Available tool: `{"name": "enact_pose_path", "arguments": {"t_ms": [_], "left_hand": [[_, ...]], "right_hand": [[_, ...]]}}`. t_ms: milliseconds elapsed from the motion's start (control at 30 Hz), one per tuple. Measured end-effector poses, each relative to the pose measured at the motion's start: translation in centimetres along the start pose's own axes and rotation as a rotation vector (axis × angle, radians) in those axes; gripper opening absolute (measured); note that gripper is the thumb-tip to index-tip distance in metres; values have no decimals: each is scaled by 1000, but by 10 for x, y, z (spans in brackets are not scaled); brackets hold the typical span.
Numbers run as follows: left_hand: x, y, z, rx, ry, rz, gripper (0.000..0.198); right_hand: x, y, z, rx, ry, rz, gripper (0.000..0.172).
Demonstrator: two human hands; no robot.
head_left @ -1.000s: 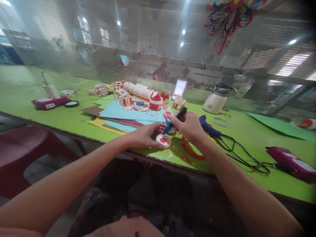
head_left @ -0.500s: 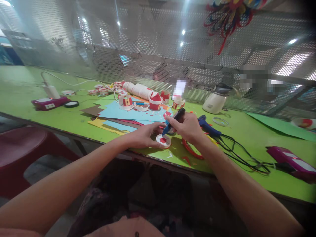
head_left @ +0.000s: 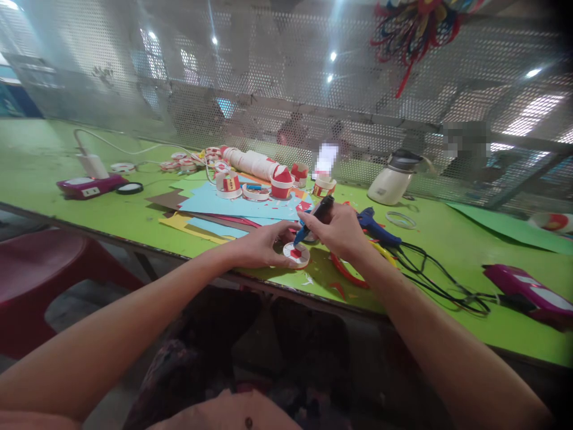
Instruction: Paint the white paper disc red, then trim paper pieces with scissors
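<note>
My left hand (head_left: 268, 246) is curved in a narrow grip, and it holds a small round white disc with a red angular patch in its middle (head_left: 296, 255); the thumb lies along the near left edge of the disc. This disc is on the bright green flat tabletop (head_left: 120, 221), close to the front edge. My right hand (head_left: 344, 226) is closed around a slim blue and black pen-shaped tool (head_left: 310, 227), which is tilted, and its blue tip points down at the disc, just beside the red patch. If the tip touches the surface, I cannot tell. Near my right wrist there is a thin red ring (head_left: 344, 273), partly covered by my forearm, and behind it lies a dark blue gun-shaped tool (head_left: 380, 229) with black thin cables (head_left: 432, 275). Beyond my left hand are flat light blue paper sheets (head_left: 233, 206), and on them stands a round red and white container (head_left: 282, 189).
</note>
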State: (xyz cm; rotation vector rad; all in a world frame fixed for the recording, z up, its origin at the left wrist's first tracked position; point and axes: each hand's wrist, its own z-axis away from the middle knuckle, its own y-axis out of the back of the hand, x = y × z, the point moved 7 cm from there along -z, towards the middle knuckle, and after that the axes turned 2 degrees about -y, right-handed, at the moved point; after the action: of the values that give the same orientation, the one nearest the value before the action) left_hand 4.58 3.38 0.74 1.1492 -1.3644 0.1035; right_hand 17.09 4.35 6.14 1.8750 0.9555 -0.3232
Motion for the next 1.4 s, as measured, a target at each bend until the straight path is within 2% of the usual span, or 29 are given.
{"name": "enact_pose_path", "arguments": {"t_ms": [267, 467, 567, 1067, 1233, 1400], "left_hand": [[-1, 1, 0, 10, 24, -16, 60], [-2, 2, 1, 17, 57, -35, 67], [-5, 1, 1, 25, 68, -15, 72], [-2, 1, 0, 12, 2, -18, 60], [-2, 1, -1, 18, -11, -35, 62], [-4, 2, -1, 19, 5, -51, 67]], "right_hand": [[-7, 1, 4, 41, 63, 1, 35], [-6, 15, 6, 208, 41, -64, 39], [-6, 21, 5, 243, 8, -61, 42], [-4, 9, 4, 101, -16, -91, 38], [-8, 4, 4, 38, 9, -84, 37], [-6, 2, 4, 34, 6, -51, 37]]}}
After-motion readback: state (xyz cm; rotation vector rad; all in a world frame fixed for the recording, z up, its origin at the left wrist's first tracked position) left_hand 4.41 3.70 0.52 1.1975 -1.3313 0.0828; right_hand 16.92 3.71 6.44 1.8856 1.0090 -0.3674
